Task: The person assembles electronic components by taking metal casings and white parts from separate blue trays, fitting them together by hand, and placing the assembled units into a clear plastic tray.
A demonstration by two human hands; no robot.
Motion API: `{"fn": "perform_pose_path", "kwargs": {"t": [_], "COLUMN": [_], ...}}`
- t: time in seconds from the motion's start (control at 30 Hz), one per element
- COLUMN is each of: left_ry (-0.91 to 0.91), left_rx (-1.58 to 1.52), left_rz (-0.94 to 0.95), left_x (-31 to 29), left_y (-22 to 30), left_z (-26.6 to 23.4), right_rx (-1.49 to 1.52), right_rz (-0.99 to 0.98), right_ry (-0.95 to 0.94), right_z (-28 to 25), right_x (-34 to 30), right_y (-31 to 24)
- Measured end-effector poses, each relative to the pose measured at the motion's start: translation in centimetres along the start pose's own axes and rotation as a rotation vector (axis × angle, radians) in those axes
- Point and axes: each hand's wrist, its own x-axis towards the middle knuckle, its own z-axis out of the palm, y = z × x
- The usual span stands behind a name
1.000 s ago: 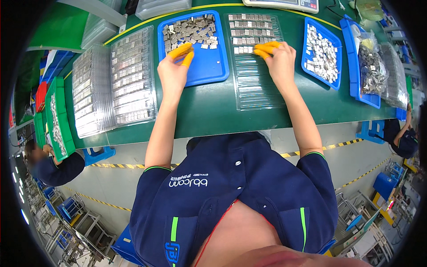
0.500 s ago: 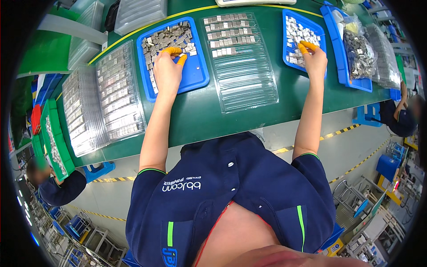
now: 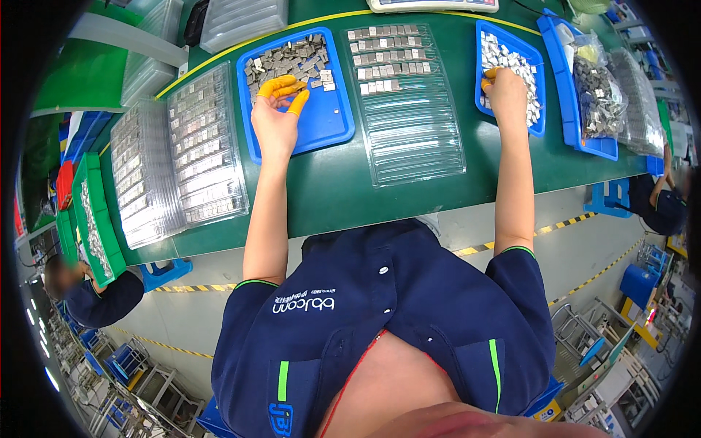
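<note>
My left hand, with yellow finger covers, hovers over a blue tray of small grey metal pieces. Its thumb and fingers are apart, and no held piece shows. At the right, my right hand reaches into a second blue tray, holding small white-and-silver pieces. Its covered fingers are curled together; whatever lies between them is hidden. Between the trays lies a clear plastic blister tray, its far rows filled with small pieces, the fourth row only in part.
Filled clear blister trays are stacked on the left. Beyond them stands a green bin of small parts. A blue tray with bagged metal parts sits far right, beside more clear trays. Other people work at both sides.
The whole view has shifted slightly. My left thumb has spread from its fingers. My right hand has curled its fingers down and in among the white pieces.
</note>
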Motion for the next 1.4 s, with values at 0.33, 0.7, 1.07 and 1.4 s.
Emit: {"fn": "perform_pose_path", "kwargs": {"t": [0.33,0.7,1.07,1.4], "left_ry": [-0.003,-0.325,-0.381,-0.375], "left_rx": [-0.527,-0.677,-0.845,-0.705], "left_rz": [-0.151,-0.407,-0.46,-0.425], "left_x": [-1.7,-4.2,-5.4,-5.6], "left_y": [2.5,5.5,5.9,5.6], "left_z": [-0.9,2.1,2.3,2.2], "right_rx": [0.036,1.56,1.529,1.519], "right_rz": [0.057,0.118,0.1,0.118], "right_ry": [0.151,-0.328,-0.389,-0.586], "right_z": [0.4,-3.7,-3.0,-3.1], "right_x": [-1.0,-7.5,-8.2,-8.5], "right_y": [0.6,-11.3,-11.3,-10.7]}}
